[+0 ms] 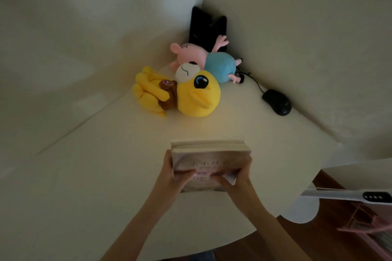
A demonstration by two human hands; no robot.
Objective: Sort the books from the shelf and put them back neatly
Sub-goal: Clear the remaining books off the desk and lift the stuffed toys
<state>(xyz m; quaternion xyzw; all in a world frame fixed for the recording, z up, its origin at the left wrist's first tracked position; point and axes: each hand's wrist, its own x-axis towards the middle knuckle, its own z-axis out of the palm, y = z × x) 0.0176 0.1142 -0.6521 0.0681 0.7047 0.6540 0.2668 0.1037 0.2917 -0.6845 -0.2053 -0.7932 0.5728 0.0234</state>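
Books (209,154) at lower centre of frame, over surface (106,165) — left hand (169,172) and right hand (239,176) grip stack sides, thumbs on cover. Keep your grip even — square edges first.

home room, plush toys (180,91), computer mouse (276,101), corner desk (106,165)

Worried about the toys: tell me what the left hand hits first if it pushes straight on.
The left hand would probably meet the yellow plush toy, beyond bare desk; depth is unclear.

Dim cream walls (297,27) corner a pale table (84,176); floor (328,235) perhaps wooden.
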